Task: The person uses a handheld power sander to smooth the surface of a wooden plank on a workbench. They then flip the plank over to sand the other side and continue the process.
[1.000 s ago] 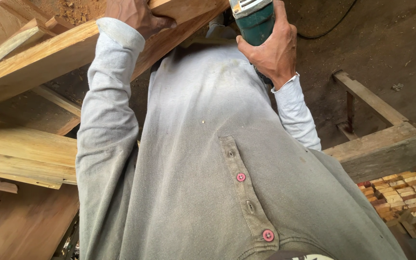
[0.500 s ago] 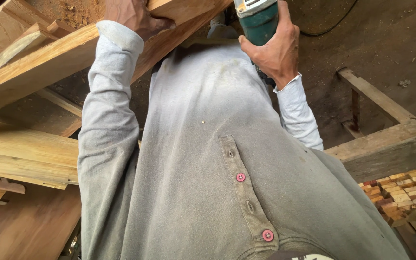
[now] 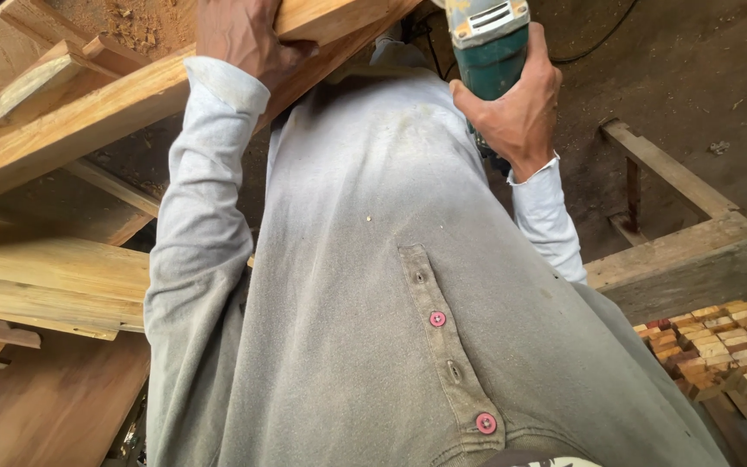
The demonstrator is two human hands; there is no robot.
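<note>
Long pale wooden plank [image 3: 88, 130] with a rough, sawdust-flecked face, running from lower left up toward the top centre of the head view, tilted, its near edge lit warm yellow. Left hand [image 3: 248, 39] laid over the plank's upper edge near the top of the frame, fingers curled down across the wood and pressed against it, so clamped on the plank rather than spread apart. Dark green handheld power tool [image 3: 488, 52] with a pale grey vented top, upright at top centre-right, just beside the plank's far end; working end hidden above the frame, contact with the wood not possible to tell. Right hand [image 3: 516, 112] wrapped tight round the green body of the tool, fingers closed on it, thumb toward the plank. Black cable [image 3: 598, 39] trailing away over the dark earth floor [image 3: 676, 78] behind the tool. Grey long-sleeved shirt [image 3: 373, 303] with small red buttons filling the middle, both sleeves raised toward the work. More pale boards stacked flat [image 3: 45, 277] at the left below the plank, well apart from the hands, and a reddish-brown sheet of wood [image 3: 36, 406] at lower left. Heavy weathered timber beam [image 3: 685, 259] at the right, with a pile of small cut wooden blocks [image 3: 728, 333], yellow and reddish, lying loose just beneath it; no box or bin around them visible.
</note>
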